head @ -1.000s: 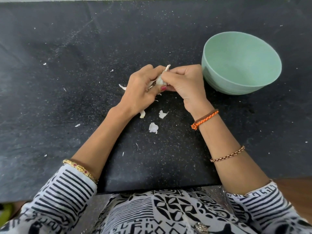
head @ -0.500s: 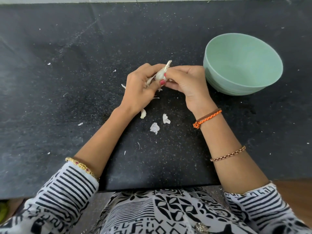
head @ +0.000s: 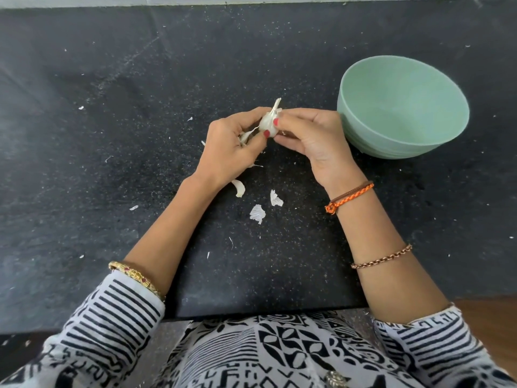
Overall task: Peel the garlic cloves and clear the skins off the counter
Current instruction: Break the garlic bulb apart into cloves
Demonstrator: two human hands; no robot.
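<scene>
Since the earlier frame both hands turned the garlic clove (head: 268, 122) a little, so more of its white body shows. Left hand (head: 228, 148) and right hand (head: 313, 137) both pinch it at frame centre, above the black table (head: 112, 135). Loose skins (head: 257, 213) lie below the hands; the green bowl (head: 402, 107) stands at the right.

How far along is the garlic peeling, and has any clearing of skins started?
Done: some skin is off, with loose skin pieces on the counter. In hand: left hand and right hand both pinch a garlic clove with skin attached. Left: finishing it; the green bowl looks empty and no skins are cleared.
</scene>
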